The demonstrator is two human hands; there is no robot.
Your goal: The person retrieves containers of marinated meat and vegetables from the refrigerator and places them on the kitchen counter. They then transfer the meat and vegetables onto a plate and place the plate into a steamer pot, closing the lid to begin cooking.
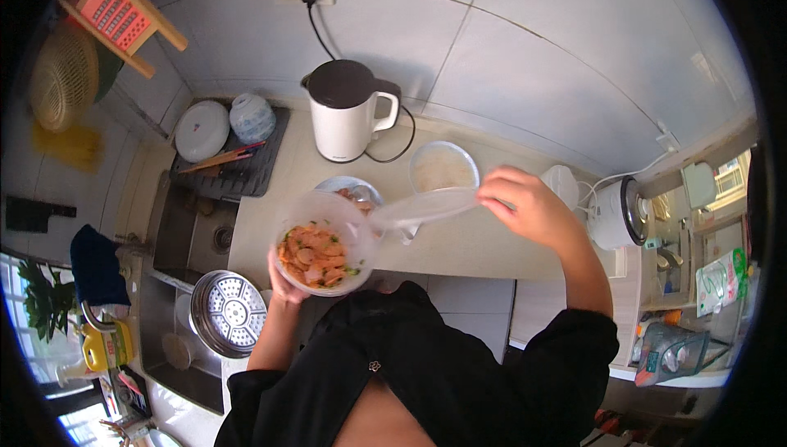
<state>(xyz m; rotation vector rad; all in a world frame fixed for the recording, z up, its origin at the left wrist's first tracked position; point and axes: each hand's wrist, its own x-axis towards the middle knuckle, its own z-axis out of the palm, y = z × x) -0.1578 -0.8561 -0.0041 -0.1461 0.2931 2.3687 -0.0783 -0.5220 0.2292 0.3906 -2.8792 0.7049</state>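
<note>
My left hand [284, 285] grips a translucent plastic tub [358, 242] from its left side, tilted toward me above the counter's front edge. Inside it lie orange-pink food slices [311, 258] mixed with chopped green bits. In my right hand [522, 201] is a thin translucent lid [428, 206], pinched at its right edge. The lid's left end reaches the tub's rim; whether they touch I cannot tell. Behind the tub, partly hidden by it, a bowl [343, 180] contains pieces of food. Beyond the lid stands a bowl [473, 163] of pale, grainy contents.
A white kettle [340, 123] with a dark lid stands at the back, plugged into the wall. To the left are a drying mat [266, 168] with crockery and chopsticks, a sink [176, 238] and a steamer pot [229, 313]. A white appliance [615, 213] sits at right.
</note>
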